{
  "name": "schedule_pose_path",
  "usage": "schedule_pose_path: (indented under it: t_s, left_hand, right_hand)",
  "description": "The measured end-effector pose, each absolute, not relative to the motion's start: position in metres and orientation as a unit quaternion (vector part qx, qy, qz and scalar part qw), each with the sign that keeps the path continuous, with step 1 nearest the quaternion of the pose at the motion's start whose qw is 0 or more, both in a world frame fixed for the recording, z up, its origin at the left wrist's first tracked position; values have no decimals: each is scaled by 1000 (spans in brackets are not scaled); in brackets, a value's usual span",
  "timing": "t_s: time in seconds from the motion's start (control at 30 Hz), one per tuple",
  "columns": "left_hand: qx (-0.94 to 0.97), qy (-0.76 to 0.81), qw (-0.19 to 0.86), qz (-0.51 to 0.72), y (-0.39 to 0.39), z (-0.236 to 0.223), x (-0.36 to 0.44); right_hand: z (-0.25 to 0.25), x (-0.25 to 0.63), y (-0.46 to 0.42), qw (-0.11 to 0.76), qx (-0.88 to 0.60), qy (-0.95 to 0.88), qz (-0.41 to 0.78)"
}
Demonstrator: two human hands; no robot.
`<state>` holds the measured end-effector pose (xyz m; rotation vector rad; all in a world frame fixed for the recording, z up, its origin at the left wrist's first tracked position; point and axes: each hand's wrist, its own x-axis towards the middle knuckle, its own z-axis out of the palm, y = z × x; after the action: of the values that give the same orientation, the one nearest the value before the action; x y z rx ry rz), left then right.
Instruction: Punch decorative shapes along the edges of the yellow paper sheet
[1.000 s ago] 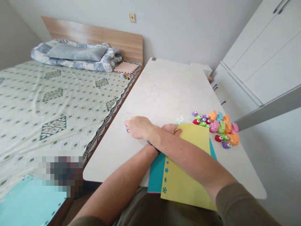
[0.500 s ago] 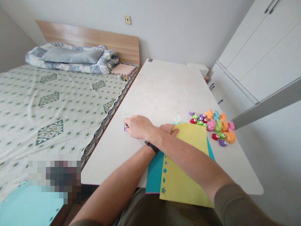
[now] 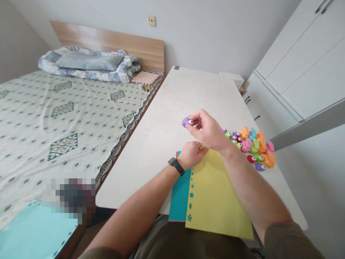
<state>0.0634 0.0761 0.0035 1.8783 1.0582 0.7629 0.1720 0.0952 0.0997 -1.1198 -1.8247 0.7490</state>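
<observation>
My right hand is raised above the white table, pinching a small purple plastic piece with a round eye between its fingertips. My left hand, with a black watch on its wrist, lies by the top edge of a yellow card. A thin yellow item shows past its fingers, too small to name. Under the yellow card lies a teal card. To the right sits a cluster of colourful plastic pieces with eyes, just beyond my right hand.
A bed with a patterned sheet runs along the table's left side, with a pale blue sheet below a pixelated patch. White wardrobe doors stand at the right. A pink foam mat lies at the bed's far end.
My right hand has moved up and right off my left wrist, lifting the purple piece from the table. My arms are no longer crossed. The view has shifted slightly.
</observation>
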Motion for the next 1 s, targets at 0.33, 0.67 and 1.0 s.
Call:
schedule_pose_path:
  t_s: [0.33, 0.67, 1.0]
  left_hand:
    - [755, 422, 423, 272, 76, 11, 60]
    - [710, 424, 487, 281, 78, 11, 56]
    - [696, 414, 513, 284, 77, 15, 57]
  right_hand:
    - [83, 295, 92, 373, -533, -648, 396]
    - [89, 310, 98, 248, -539, -732, 335]
    - [87, 311, 99, 250, -527, -747, 319]
